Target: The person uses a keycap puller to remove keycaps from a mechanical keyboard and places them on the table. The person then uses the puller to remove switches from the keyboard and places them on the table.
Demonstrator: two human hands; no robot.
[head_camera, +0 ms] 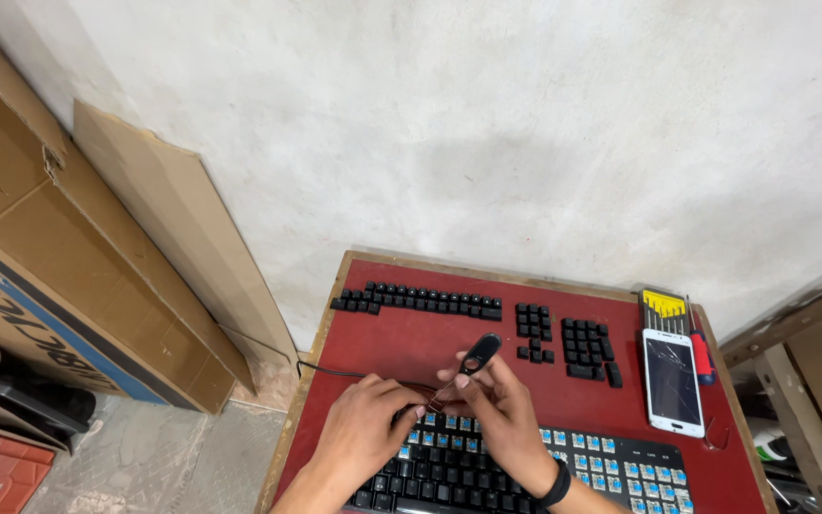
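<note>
My right hand (501,414) holds a black keycap puller (479,353) by its handle above a black keyboard (487,476). My left hand (363,433) pinches the puller's wire end near the keyboard's upper row. Many keys are off the keyboard, showing blue switches (611,455). Removed black keycaps (418,300) lie in rows on the red table top (401,343), with more keycaps (587,345) to the right.
A white phone (673,379) with a cracked screen lies at the right, beside a yellow screwdriver set (664,305) and a red-handled screwdriver (702,354). Cardboard boxes (59,266) lean against the wall at left. A black cable (335,371) runs off the table's left edge.
</note>
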